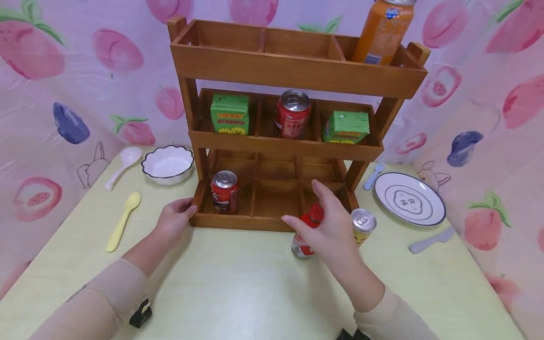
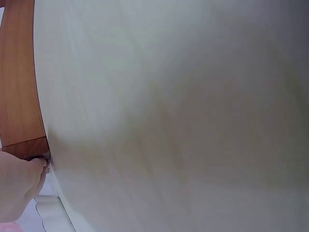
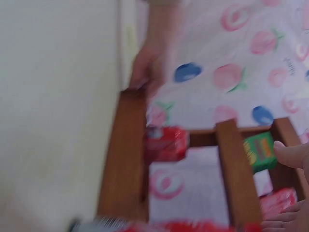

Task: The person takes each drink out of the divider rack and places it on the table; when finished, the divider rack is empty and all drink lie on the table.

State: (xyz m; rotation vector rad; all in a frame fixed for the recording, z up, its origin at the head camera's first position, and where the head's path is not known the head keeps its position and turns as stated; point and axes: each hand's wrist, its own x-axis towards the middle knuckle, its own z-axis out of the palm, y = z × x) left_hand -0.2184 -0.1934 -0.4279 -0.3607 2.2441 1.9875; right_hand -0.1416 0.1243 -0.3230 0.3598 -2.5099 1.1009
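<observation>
A three-tier wooden rack (image 1: 276,224) stands against the back wall. My left hand (image 1: 175,219) grips its lower left front corner, also visible in the left wrist view. My right hand (image 1: 335,226) is held before the bottom tier's right side, thumb and fingers spread apart. Partly hidden behind it stands a red-capped bottle (image 1: 302,245) on the table, just outside the rack's front edge. A yellowish can with a silver top (image 1: 363,222) is right of that hand. In the bottom left compartment sits a red soda can (image 1: 225,193).
Green drink cartons (image 1: 230,113) flank a cola can (image 1: 293,115) on the middle tier. An orange Fanta can (image 1: 384,33) stands top right. A bowl (image 1: 167,165) and spoons (image 1: 123,222) lie left; a plate (image 1: 410,198), fork (image 1: 374,176) and knife (image 1: 432,240) right.
</observation>
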